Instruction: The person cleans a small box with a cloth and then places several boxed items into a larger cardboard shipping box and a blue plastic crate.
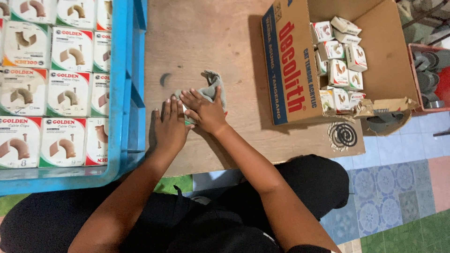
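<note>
Grey cloth (212,89) lies bunched near the middle of the frame on the brown wooden desk (197,37), and from the head camera I see both hands on or beside it. My right hand (205,110) lies flat over the lower part of the cloth, fingers spread and pressing down; it pins the fabric rather than pinching it. A small white and green box (188,115) shows just under this hand, mostly covered, so I cannot tell how it is held. My left hand (169,127) rests palm down on the desk just left of the right one, fingers together and straight, gripping nothing that I can see; I judge that it steadies things while the right hand works.

The cloth looks soft, worn and creased, with one twisted end sticking up towards the top of the frame.

At the left edge a blue crate (129,89) holds neat rows of white boxes (65,91), laid flat side by side, which I take to be sorted stock. At upper right an open cardboard carton (286,70) holds more small boxes (340,65) in a looser pile. A dark spiral coil (343,136) lies at the desk's lower right corner.
</note>
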